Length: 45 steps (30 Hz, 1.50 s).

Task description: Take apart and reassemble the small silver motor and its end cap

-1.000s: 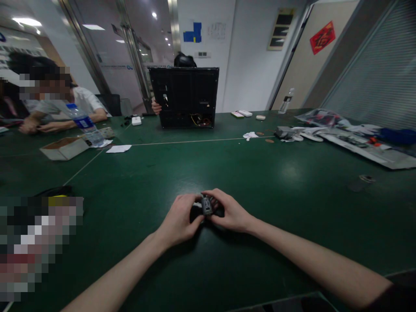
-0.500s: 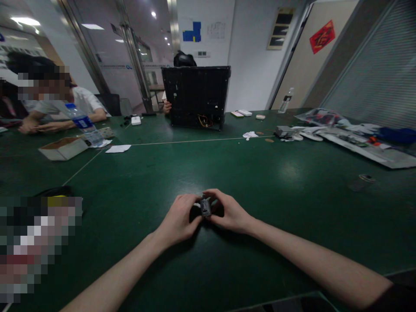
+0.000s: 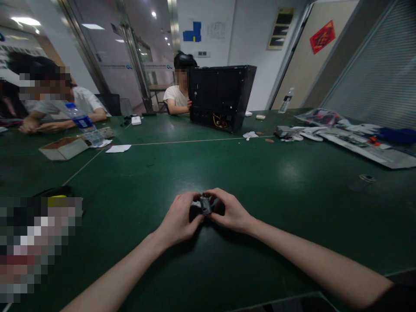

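A small dark grey block-shaped part (image 3: 205, 205), too small to name more exactly, is held between my two hands near the middle of the green table (image 3: 156, 173). My left hand (image 3: 183, 216) grips its left side with thumb and fingers curved round. From the right, my right hand (image 3: 229, 211) pinches it the same way, fingertips at the top and thumb low. Fingers hide the part's side edges. Both forearms reach in from the bottom of the view.
Across the table a person (image 3: 177, 97) holds a large black box (image 3: 214, 95) with exposed wires. Another person (image 3: 87, 99) leans at the left, near a water bottle (image 3: 82, 123) and an open carton (image 3: 63, 149). A metal cylinder (image 3: 362, 183) and a cluttered white board (image 3: 390, 160) are at right.
The large black box across the table has shifted right and turned, uncovering the person behind it. My hands and the small part have hardly moved.
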Motion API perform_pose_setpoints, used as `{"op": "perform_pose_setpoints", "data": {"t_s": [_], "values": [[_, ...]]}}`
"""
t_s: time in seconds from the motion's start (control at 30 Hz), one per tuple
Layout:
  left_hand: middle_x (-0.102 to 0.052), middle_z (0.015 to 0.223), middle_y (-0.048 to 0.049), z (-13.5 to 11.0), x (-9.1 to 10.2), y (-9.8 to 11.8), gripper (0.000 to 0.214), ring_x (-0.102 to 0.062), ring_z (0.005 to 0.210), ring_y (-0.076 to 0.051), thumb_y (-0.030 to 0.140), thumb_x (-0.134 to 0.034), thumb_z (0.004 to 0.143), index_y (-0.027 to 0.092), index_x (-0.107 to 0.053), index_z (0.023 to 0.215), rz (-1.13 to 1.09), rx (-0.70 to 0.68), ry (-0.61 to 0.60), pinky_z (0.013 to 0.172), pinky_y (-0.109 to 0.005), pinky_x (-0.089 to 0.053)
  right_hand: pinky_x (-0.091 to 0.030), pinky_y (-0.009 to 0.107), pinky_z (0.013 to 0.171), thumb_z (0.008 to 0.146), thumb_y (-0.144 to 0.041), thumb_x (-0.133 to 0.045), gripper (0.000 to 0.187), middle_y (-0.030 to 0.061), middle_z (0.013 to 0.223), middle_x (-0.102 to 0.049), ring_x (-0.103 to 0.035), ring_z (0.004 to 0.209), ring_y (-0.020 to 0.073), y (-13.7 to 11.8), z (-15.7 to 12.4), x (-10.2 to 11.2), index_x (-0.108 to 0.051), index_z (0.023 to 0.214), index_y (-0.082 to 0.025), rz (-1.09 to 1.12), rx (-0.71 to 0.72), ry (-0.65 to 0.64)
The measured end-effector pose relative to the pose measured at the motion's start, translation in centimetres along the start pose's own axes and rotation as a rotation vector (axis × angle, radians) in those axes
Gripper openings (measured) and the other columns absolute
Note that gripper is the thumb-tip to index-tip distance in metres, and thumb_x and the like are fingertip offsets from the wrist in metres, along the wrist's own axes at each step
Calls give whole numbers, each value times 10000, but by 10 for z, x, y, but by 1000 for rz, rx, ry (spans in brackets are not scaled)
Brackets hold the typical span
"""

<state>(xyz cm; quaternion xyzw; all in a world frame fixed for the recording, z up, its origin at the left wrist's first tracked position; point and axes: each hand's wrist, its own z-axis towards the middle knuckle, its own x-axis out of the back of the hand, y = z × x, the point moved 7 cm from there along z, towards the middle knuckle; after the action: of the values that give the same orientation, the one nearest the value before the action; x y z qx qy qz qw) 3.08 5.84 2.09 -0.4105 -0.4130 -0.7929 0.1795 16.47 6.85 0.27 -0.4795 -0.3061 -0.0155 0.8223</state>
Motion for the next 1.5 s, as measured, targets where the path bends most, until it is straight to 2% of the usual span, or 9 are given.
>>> {"op": "perform_pose_setpoints", "data": {"t_s": [0.1,0.3,0.6,0.87,1.07,1.5], "values": [[-603,1075,-93,-1,0,-1,426,-579,977,-254,195,-639,738,174,-482,1133,-1,3,-1,860,-412,-478,-496,247,699,713,-112,-637,534,65,1116,-538,-549,887,142,-3,0,-1,-480,1215,-197,-20,27,-4],[-599,1091,-112,-2,0,0,449,-578,990,-262,184,-612,747,167,-460,1168,-14,-5,-5,874,-427,-474,-483,287,800,727,-84,-623,550,70,1125,-534,-541,953,162,-7,-1,-3,-483,1243,-210,-60,61,-4],[-599,1109,-105,-1,2,5,459,-574,1008,-251,145,-599,740,166,-458,1176,-36,-26,-20,906,-416,-463,-492,305,778,729,-140,-652,628,78,1125,-547,-544,954,175,-4,-1,-2,-416,1307,-209,-51,36,-1],[-598,1123,-91,-1,0,5,514,-571,1015,-241,112,-587,736,179,-428,1221,-44,-38,-24,917,-412,-450,-460,330,861,732,-144,-643,572,79,1154,-551,-537,1018,184,-8,0,-1,-455,1269,-200,-33,74,-7],[-591,1155,-98,-2,-2,3,500,-555,1059,-256,122,-585,750,181,-436,1223,-20,-43,-27,932,-429,-441,-471,319,823,711,-154,-661,570,77,1113,-556,-544,964,180,-7,0,-2,-456,1241,-196,-51,56,-8],[-610,1117,-95,-2,-3,-3,525,-574,1013,-252,102,-616,731,185,-449,1223,-10,-18,4,893,-431,-455,-469,332,856,719,-123,-646,582,85,1150,-529,-522,1027,195,-11,1,-1,-454,1264,-200,-54,50,-31]]}}
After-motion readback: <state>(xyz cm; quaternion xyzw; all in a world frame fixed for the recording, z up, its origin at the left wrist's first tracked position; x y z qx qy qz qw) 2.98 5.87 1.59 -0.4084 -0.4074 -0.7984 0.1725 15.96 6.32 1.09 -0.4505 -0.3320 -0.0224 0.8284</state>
